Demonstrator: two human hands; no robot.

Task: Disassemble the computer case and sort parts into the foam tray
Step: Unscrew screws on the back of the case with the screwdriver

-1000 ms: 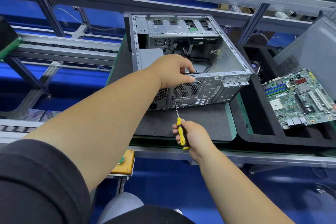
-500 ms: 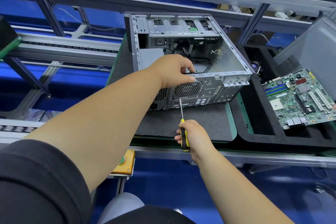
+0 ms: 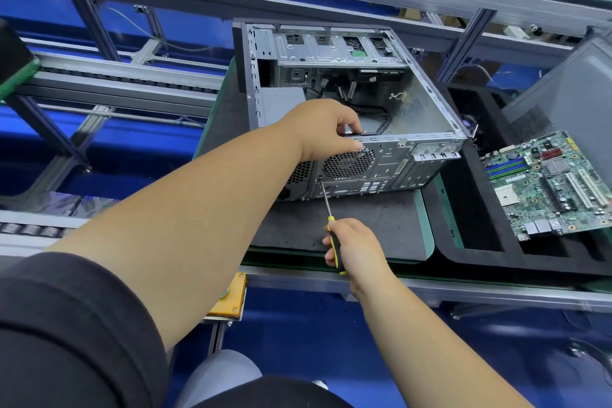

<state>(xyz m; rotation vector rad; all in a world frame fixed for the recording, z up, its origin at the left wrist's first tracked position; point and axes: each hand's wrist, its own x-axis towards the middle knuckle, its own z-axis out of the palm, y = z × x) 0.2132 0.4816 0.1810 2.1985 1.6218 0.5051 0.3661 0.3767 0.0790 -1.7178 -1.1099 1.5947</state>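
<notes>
The open computer case [image 3: 347, 109] lies on its side on a dark grey foam mat [image 3: 364, 225] on the bench [image 3: 496, 288], its open side up and its rear panel toward the person. Inside the case, black cables [image 3: 371, 109] lie loose against the bare metal floor, and a drive cage [image 3: 331, 50] fills the far end. The left hand [image 3: 326, 129] grips the top edge of the rear panel, fingers curled over it into the case, thumb pressed on the outside just above the round fan grille [image 3: 347, 164]. The right hand [image 3: 357, 248], nearer the person than the case, is closed round the yellow-and-black handle of a screwdriver [image 3: 331, 225]; the shaft angles up to the rear panel, its tip at the lower left corner of the fan grille. To the right of the case sits a black foam tray [image 3: 473, 209], with a green motherboard [image 3: 549, 185] resting in its right compartment; the compartment nearest the case looks empty. Beyond the tray a grey side panel [image 3: 569, 99] leans.
</notes>
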